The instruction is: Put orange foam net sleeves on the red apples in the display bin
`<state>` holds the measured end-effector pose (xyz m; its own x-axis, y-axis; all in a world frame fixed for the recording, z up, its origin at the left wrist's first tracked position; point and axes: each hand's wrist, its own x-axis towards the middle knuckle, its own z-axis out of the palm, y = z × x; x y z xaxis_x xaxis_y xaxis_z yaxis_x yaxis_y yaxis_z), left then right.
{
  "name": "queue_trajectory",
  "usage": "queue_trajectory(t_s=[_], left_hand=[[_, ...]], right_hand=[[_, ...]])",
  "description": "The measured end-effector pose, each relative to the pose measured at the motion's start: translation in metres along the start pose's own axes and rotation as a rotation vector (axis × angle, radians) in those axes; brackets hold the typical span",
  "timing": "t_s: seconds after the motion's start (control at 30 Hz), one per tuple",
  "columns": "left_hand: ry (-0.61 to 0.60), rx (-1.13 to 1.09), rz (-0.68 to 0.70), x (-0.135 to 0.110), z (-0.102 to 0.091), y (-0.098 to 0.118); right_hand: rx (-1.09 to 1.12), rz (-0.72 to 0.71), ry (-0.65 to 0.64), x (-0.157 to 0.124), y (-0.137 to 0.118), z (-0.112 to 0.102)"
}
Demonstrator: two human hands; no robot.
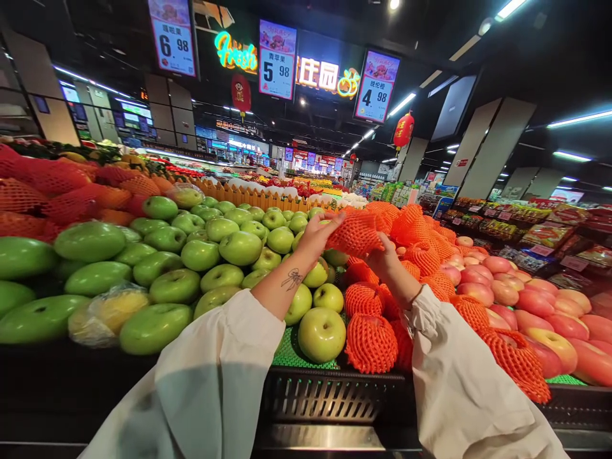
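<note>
A fruit in an orange-red foam net is held up between my two hands, over the border between the green apples and the netted fruit. My left hand grips its left side, with the thumb along the top edge. On the lower right, my right hand closes on the same net; some of its fingers are hidden behind it. The net covers the fruit, so its kind does not show. Just below lie a green apple and another netted fruit at the front of the display.
Green apples fill the left, with a plastic-wrapped yellow fruit among them. Pinkish-red apples lie to the right. A black slatted crate edge runs along the front. Price signs hang overhead; packaged goods stand far right.
</note>
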<state>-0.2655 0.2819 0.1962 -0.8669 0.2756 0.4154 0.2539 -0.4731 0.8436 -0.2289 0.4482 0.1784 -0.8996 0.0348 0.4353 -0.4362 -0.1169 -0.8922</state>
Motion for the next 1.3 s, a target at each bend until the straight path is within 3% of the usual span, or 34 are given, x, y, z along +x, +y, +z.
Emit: queue_trajectory(t_s=[0.2, 0.37, 0.47, 0.63, 0.8, 0.93, 1.13, 1.3], left_hand=[[-0.099, 0.031, 0.024, -0.002, 0.002, -0.001], [0.007, 0.107, -0.004, 0.001, 0.000, 0.000], [-0.003, 0.195, -0.027, 0.006, -0.004, -0.005], [0.033, 0.488, 0.100, 0.015, -0.009, -0.022], [-0.114, 0.276, -0.210, 0.008, -0.002, -0.016], [-0.224, 0.140, -0.191, -0.001, 0.004, -0.007], [-0.129, 0.222, -0.145, 0.005, 0.001, -0.013], [-0.016, 0.397, -0.065, 0.009, -0.005, -0.016]], right_hand=[[0.242, -0.028, 0.153, 0.003, -0.002, -0.008], [0.281, 0.000, 0.180, 0.000, -0.003, 0.001], [0.246, 0.057, 0.183, -0.001, -0.005, 0.007], [0.195, 0.122, 0.236, -0.001, -0.008, 0.008], [0.219, 0.105, 0.243, -0.001, -0.007, 0.005], [0.197, 0.105, 0.195, -0.001, -0.009, 0.004], [0.130, 0.200, 0.198, -0.003, -0.015, 0.006], [-0.085, 0.294, 0.127, -0.005, -0.016, 0.004]])
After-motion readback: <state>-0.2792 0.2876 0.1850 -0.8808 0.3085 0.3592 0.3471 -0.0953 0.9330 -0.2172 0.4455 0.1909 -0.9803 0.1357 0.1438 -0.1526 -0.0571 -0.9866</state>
